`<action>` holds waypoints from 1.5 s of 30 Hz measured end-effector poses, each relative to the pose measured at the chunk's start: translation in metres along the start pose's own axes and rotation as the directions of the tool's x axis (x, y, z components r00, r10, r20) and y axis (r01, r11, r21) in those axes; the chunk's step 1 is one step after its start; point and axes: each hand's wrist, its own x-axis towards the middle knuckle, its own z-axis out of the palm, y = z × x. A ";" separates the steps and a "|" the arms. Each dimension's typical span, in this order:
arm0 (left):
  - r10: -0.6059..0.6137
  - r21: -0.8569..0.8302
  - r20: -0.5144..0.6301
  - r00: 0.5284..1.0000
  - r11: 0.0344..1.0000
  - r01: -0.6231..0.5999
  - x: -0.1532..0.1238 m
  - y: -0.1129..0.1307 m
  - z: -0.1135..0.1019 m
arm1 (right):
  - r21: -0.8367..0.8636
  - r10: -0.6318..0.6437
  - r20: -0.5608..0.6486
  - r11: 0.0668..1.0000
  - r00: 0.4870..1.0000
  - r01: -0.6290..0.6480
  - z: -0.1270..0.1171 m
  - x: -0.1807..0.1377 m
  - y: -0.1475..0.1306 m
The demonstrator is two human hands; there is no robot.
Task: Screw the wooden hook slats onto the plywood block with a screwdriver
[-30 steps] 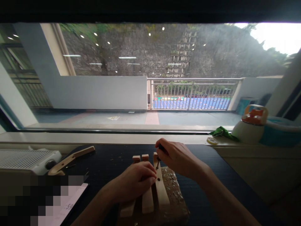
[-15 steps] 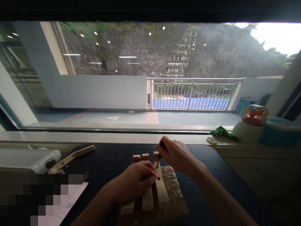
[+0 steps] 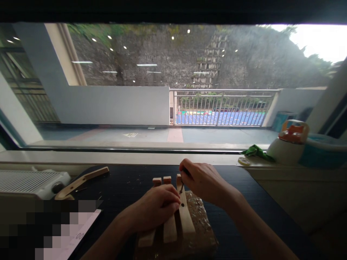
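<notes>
Three curved wooden strips lie side by side on a brown, clear-taped block (image 3: 199, 216). My right hand (image 3: 202, 177) is closed round the dark handle of a screwdriver (image 3: 181, 187), tilted with its tip at the upper hole of the right-hand wooden strip (image 3: 187, 220). A second dark hole shows lower on that strip. My left hand (image 3: 158, 204) lies across the left strip (image 3: 148, 239) and the middle strip (image 3: 170, 231), its fingers curled together against the right-hand strip's edge. Whatever is under the left palm is hidden.
On the dark table (image 3: 233, 224), another wooden strip (image 3: 81, 182) with holes lies at the left, beside a white radiator (image 3: 32, 182). Wood crumbs dot the tabletop. A green cloth (image 3: 256, 153) and a white-and-orange container (image 3: 288, 146) stand on the windowsill at right.
My right hand has turned slightly on the screwdriver and shifted a little left, covering more of the handle. My left hand and the wooden strips stay in place.
</notes>
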 end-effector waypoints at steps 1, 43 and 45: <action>0.000 0.001 0.002 1.000 1.000 0.000 0.000 0.000 0.000 | -0.003 0.011 0.002 1.000 1.000 -0.010 0.001 0.000 0.001; 0.001 0.003 0.004 1.000 1.000 -0.001 -0.002 0.001 0.001 | 0.064 -0.023 0.055 0.998 0.998 0.019 -0.005 0.000 0.000; 0.009 0.009 0.007 1.000 1.000 -0.009 -0.001 0.000 0.001 | 0.041 -0.011 0.064 0.999 0.998 0.009 -0.006 -0.001 0.001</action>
